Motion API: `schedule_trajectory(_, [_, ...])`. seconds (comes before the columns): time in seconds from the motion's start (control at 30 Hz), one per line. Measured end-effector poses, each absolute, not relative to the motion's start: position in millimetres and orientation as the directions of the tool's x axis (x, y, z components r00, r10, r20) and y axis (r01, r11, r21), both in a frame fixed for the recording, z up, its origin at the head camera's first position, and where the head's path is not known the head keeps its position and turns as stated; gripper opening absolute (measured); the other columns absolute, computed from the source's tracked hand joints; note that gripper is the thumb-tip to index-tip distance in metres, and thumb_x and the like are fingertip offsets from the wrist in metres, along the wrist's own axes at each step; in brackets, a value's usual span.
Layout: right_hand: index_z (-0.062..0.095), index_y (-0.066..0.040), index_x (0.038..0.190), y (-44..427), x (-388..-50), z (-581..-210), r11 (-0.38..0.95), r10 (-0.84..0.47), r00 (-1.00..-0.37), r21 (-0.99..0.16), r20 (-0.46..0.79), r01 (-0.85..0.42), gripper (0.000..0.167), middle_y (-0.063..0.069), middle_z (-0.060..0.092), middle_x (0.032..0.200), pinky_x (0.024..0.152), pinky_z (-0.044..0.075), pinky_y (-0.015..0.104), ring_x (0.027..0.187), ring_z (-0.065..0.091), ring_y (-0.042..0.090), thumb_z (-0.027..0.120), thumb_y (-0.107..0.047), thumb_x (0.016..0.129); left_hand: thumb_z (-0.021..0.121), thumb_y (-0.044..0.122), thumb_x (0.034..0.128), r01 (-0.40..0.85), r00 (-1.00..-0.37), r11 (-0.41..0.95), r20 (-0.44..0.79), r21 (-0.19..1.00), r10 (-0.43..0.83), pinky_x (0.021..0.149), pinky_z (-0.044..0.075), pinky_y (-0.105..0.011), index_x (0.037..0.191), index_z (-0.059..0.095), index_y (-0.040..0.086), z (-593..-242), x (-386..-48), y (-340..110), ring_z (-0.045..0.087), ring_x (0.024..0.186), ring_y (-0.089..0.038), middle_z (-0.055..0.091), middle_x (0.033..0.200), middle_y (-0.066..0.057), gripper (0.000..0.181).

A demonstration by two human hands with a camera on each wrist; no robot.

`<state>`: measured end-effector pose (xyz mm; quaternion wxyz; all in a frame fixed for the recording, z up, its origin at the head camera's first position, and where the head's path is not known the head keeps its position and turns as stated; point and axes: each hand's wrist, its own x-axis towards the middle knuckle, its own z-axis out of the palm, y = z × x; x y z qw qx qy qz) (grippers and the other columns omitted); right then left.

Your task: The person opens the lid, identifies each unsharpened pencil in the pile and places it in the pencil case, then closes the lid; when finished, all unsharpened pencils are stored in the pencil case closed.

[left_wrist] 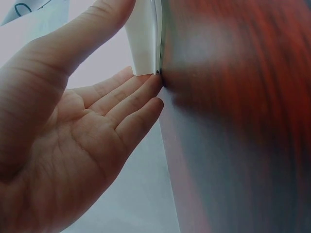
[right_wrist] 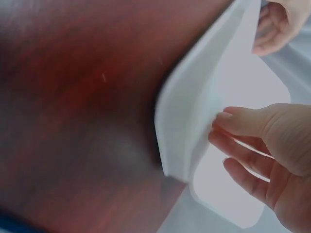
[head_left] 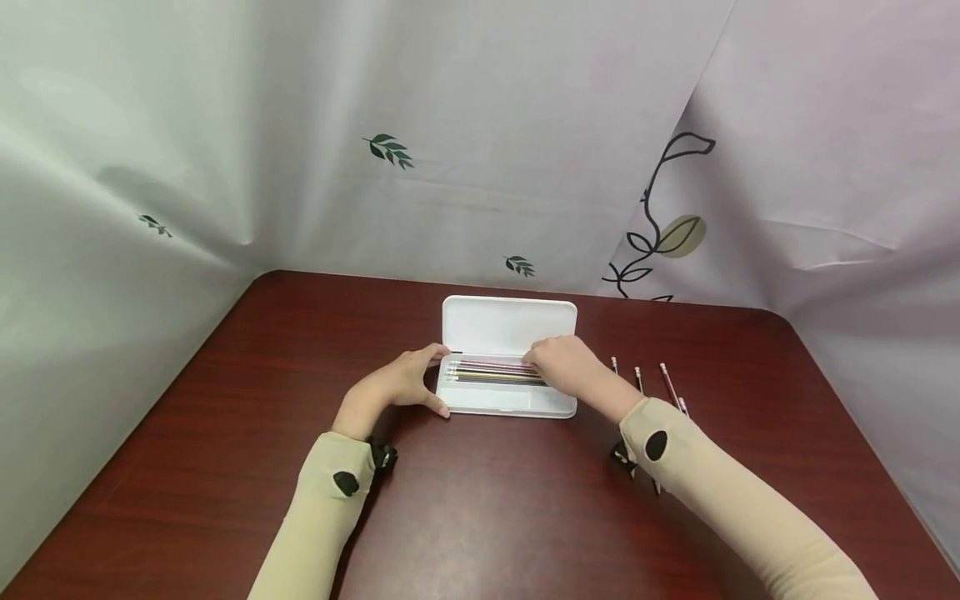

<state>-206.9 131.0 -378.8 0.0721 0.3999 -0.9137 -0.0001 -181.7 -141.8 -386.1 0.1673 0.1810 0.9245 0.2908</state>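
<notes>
A white pencil case (head_left: 495,402) lies on the table with its lid (head_left: 508,325) raised at the back. Several pencils (head_left: 487,373) lie side by side inside, their eraser ends to the left. My left hand (head_left: 401,380) holds the case's left end, thumb at the front corner and fingers at the back. In the left wrist view, those fingers (left_wrist: 141,99) touch the end of the case. My right hand (head_left: 564,364) reaches into the case over the pencils' right ends. Its thumb and index finger are close together in the right wrist view; whether they pinch a pencil is hidden.
More pencils (head_left: 667,382) lie loose on the dark red table (head_left: 480,500), right of the case and partly behind the right forearm. A pale curtain (head_left: 465,192) with leaf prints hangs behind the table's back edge and at both sides.
</notes>
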Motion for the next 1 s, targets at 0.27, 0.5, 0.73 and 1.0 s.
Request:
schedule_trajectory(0.27, [0.074, -0.012, 0.101, 166, -207, -365, 0.699, -0.687, -0.726, -0.244, 0.034, -0.672, 0.017, 0.0, 0.072, 0.095, 0.073, 0.054, 0.035, 0.085, 0.067, 0.015, 0.067, -0.012, 0.084, 0.089, 0.027, 0.0584, 0.241, -0.881, 0.769, -0.198, 0.593, 0.429, 0.107, 0.031, -0.043, 0.134, 0.039, 0.0, -386, -183, -143, 0.042, 0.13, -0.028, 0.049, 0.136, -0.019, 0.095])
schedule_trajectory(0.5, [0.071, -0.007, 0.103, 202, -187, -372, 0.611, -0.716, -0.698, -0.455, 0.03, -0.647, 0.02, 0.0, 0.072, 0.093, 0.072, 0.054, 0.031, 0.082, 0.065, 0.009, 0.068, -0.013, 0.085, 0.089, 0.027, 0.058, 0.251, -0.877, 0.757, -0.19, 0.603, 0.441, 0.107, 0.032, -0.043, 0.133, 0.039, 0.0, -388, -183, -142, 0.043, 0.129, -0.028, 0.049, 0.135, -0.02, 0.095])
schedule_trajectory(0.73, [0.069, -0.007, 0.106, 237, -159, -373, 0.598, -0.688, -0.725, -0.542, 0.032, -0.59, 0.021, 0.0, 0.071, 0.091, 0.065, 0.053, 0.025, 0.077, 0.064, 0.005, 0.067, -0.013, 0.085, 0.089, 0.027, 0.0585, 0.245, -0.876, 0.762, -0.2, 0.599, 0.439, 0.106, 0.033, -0.045, 0.134, 0.038, 0.001, -387, -184, -144, 0.042, 0.129, -0.029, 0.048, 0.136, -0.021, 0.095])
schedule_trajectory(1.0, [0.068, -0.006, 0.104, 277, -130, -377, 0.64, -0.589, -0.805, -0.566, 0.074, -0.52, 0.021, -0.005, 0.071, 0.086, 0.061, 0.05, 0.021, 0.076, 0.063, 0.001, 0.068, -0.008, 0.083, 0.09, 0.027, 0.0571, 0.262, -0.875, 0.749, -0.177, 0.608, 0.45, 0.106, 0.032, -0.046, 0.132, 0.041, 0.001, -390, -185, -144, 0.043, 0.128, -0.03, 0.051, 0.133, -0.02, 0.093])
